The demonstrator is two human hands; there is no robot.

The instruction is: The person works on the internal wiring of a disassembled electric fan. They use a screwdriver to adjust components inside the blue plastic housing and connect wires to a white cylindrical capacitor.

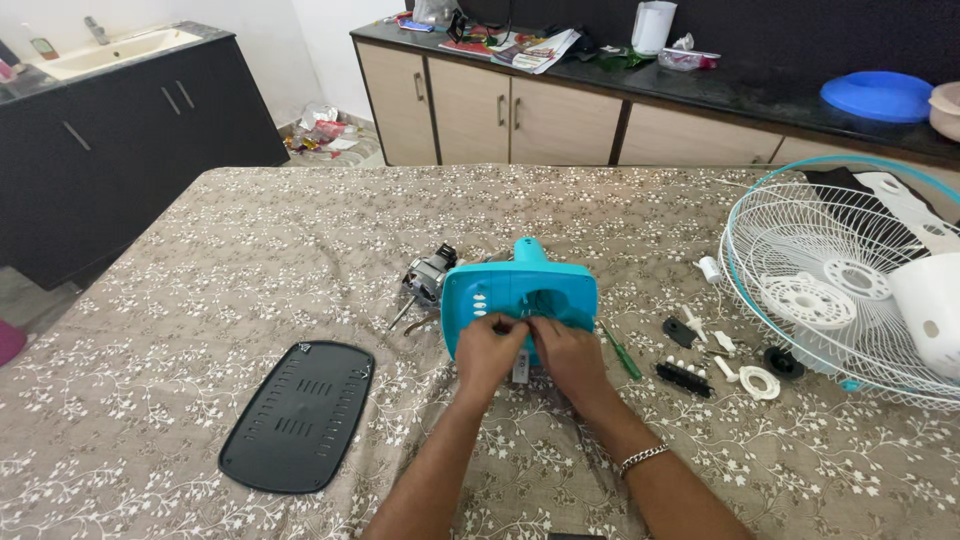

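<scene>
A turquoise plastic fan base housing point(520, 290) lies on its side in the middle of the table, its open underside facing me. My left hand point(487, 350) and my right hand point(566, 352) are both pressed against that opening, fingers pinched on something small inside; what they hold is hidden. A silver bracelet sits on my right wrist. The fan motor point(428, 277) with bare metal parts lies just behind the housing on the left. A green-handled screwdriver point(621, 351) rests right of my right hand.
A black vented base plate point(298, 415) lies at the near left. At right are small black and white fan parts point(712, 365) and a white wire fan guard point(838, 278) with a turquoise rim. The patterned tablecloth point(230, 270) covers the table. Cabinets and a cluttered counter stand behind.
</scene>
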